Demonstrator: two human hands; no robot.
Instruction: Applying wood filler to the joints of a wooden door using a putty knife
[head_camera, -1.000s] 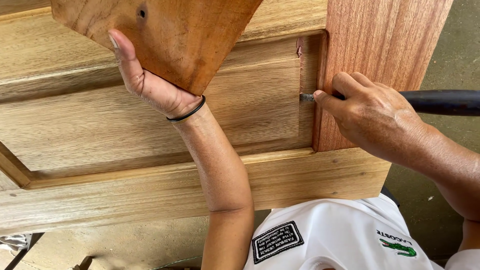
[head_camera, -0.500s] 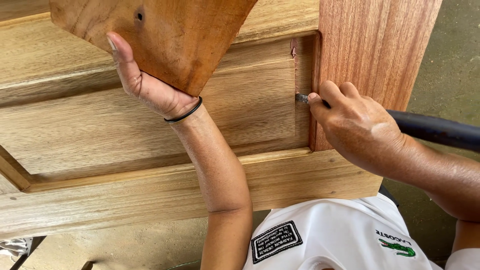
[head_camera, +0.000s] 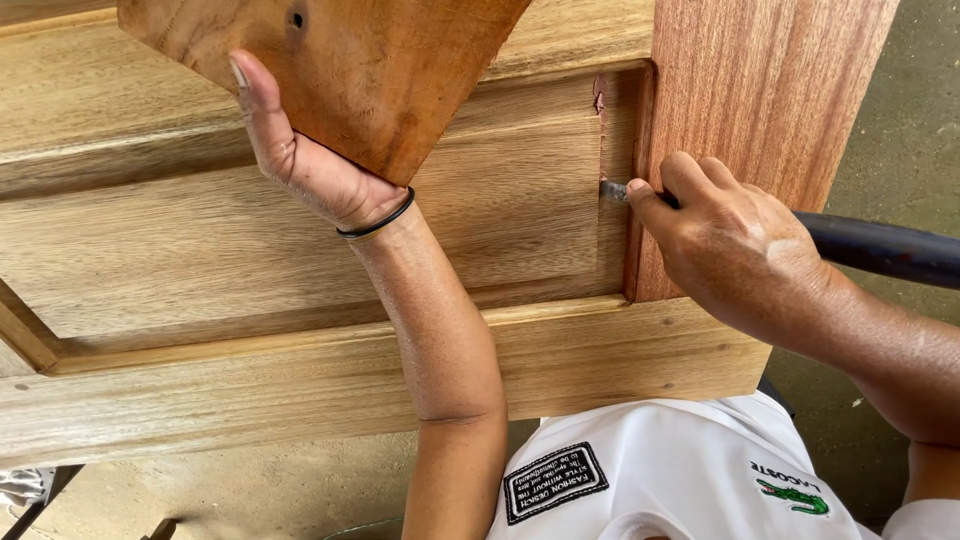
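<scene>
The right hand (head_camera: 735, 250) is closed around a chisel (head_camera: 612, 191), with the thumb and the fingers pressed near the metal tip. Only a short grey piece of the blade shows in front of the thumb, and the dark handle (head_camera: 885, 250) comes out behind the hand toward the right edge. The tip touches the corner where the recessed panel (head_camera: 300, 250) meets the reddish vertical stile (head_camera: 760, 90) of a wooden door. Just above the tip, a small rough spot of reddish material (head_camera: 600, 100) sits along this same corner.

The left hand (head_camera: 300, 160) grips the lower edge of a darker brown wooden block (head_camera: 340, 60), which lies over the upper part of the door. The thumb lies flat on the face of the block and the other fingers are hidden under it. A black band (head_camera: 378, 222) is around the left wrist.

Below the panel runs the pale bottom rail (head_camera: 300, 380) of the door. Under it shows the white shirt (head_camera: 680, 470) of the person, and grey concrete floor (head_camera: 900, 130) is at the right.
</scene>
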